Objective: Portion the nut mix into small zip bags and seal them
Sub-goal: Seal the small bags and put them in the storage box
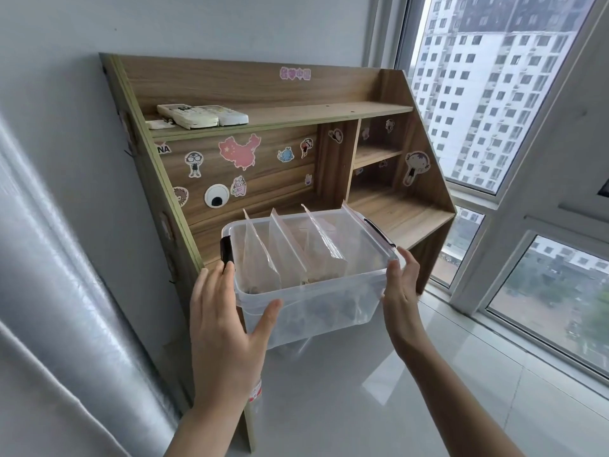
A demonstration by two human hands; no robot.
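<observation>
Both hands, left (224,324) and right (400,285), fingers mostly straight, pressed the sides of a clear plastic bin (329,305) holding upright zip bags (290,249), by a sticker-covered wooden shelf (395,212).

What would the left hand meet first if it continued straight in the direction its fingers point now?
The left hand already lies on the side of the clear plastic box. Its fingertips point at the black latch, so probably that first; depth is unclear.
</observation>
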